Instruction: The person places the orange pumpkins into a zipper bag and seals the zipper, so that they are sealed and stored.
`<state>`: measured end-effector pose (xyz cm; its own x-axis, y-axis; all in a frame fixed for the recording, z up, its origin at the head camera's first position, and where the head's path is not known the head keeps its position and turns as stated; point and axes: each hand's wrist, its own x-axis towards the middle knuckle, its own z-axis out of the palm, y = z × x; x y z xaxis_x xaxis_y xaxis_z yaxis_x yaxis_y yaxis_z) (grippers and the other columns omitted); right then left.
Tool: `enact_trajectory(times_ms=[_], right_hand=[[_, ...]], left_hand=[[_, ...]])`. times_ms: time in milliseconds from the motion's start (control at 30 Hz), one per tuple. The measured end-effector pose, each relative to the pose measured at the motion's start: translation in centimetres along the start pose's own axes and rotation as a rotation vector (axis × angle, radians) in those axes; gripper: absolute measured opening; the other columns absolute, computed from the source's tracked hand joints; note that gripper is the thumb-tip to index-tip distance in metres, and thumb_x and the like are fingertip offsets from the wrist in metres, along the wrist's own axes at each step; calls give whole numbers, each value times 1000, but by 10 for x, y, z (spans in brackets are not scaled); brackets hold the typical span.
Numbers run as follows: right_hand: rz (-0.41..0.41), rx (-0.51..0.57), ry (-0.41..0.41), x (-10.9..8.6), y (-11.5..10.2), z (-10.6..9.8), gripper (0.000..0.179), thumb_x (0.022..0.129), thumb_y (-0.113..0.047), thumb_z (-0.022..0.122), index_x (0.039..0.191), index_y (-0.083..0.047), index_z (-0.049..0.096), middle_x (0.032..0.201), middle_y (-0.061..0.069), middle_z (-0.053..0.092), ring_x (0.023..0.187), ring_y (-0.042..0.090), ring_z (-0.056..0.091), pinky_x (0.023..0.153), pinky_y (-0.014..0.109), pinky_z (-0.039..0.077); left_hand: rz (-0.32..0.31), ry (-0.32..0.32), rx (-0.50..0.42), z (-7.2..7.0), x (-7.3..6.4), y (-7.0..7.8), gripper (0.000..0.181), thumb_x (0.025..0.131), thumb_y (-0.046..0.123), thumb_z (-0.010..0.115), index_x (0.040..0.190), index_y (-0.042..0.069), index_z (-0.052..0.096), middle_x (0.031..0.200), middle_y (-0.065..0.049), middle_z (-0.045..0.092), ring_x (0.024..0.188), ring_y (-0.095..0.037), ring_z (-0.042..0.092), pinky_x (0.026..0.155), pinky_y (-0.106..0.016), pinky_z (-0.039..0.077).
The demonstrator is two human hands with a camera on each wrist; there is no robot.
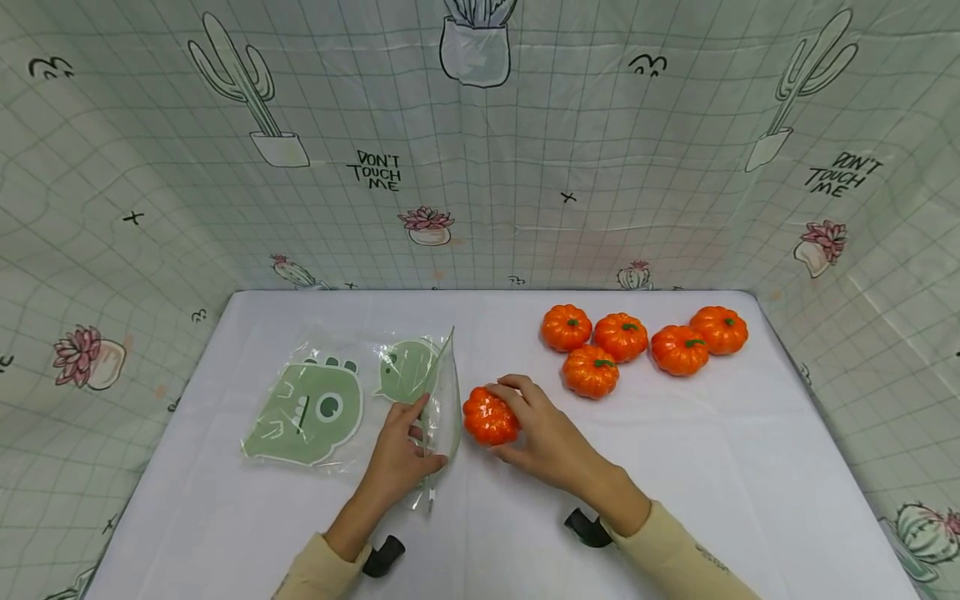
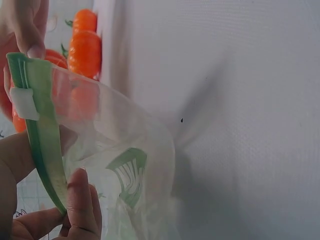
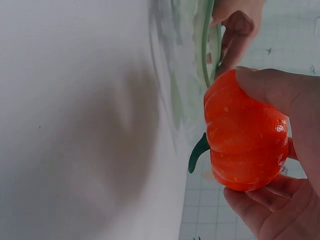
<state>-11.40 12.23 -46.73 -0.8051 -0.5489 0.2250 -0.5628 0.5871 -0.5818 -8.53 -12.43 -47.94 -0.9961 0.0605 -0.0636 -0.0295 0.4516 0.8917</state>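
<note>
My left hand [image 1: 400, 457] pinches a clear zip bag [image 1: 447, 400] near its mouth, holding it partly raised off the table. The bag has a pale green print, a green zip strip [image 2: 41, 115] and a white slider [image 2: 24, 103]. Just to the right of the bag, my right hand [image 1: 553, 440] grips a small orange toy pumpkin [image 1: 489, 417] between thumb and fingers. In the right wrist view the dark green stem [image 3: 199, 153] of this pumpkin points away from the palm. The pumpkin is outside the bag, beside its mouth.
A second clear bag [image 1: 307, 417] with a green one-eyed monster print lies flat at the left. Several more toy pumpkins [image 1: 591, 372] stand at the back right of the white table [image 1: 675, 500]. A patterned cloth [image 1: 525, 150] hangs behind and at both sides.
</note>
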Motion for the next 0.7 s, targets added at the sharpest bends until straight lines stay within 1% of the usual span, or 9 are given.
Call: enact_trajectory(times_ms=[267, 433, 700], right_hand=[[-25, 8, -19, 4, -3, 8, 79, 81, -16, 93, 147, -8, 51, 147, 12, 48, 131, 31, 58, 105, 45, 56], [-34, 4, -11, 5, -5, 11, 80, 80, -17, 93, 148, -9, 51, 147, 12, 48, 130, 30, 59, 104, 45, 56], [-60, -1, 3, 8, -8, 12, 80, 81, -18, 93, 148, -9, 51, 147, 12, 48, 129, 30, 59, 103, 44, 56]], left_hand=[[-1, 2, 20, 2, 0, 0, 92, 69, -13, 89, 150, -14, 47, 120, -22, 51, 88, -22, 56, 66, -22, 57], [7, 6, 21, 4, 0, -1, 93, 68, -14, 89, 150, -14, 47, 119, -22, 50, 90, -22, 56, 66, -21, 57], [27, 10, 26, 7, -1, -1, 91, 69, -13, 89, 150, -15, 47, 119, -22, 51, 89, -23, 56, 68, -24, 59]])
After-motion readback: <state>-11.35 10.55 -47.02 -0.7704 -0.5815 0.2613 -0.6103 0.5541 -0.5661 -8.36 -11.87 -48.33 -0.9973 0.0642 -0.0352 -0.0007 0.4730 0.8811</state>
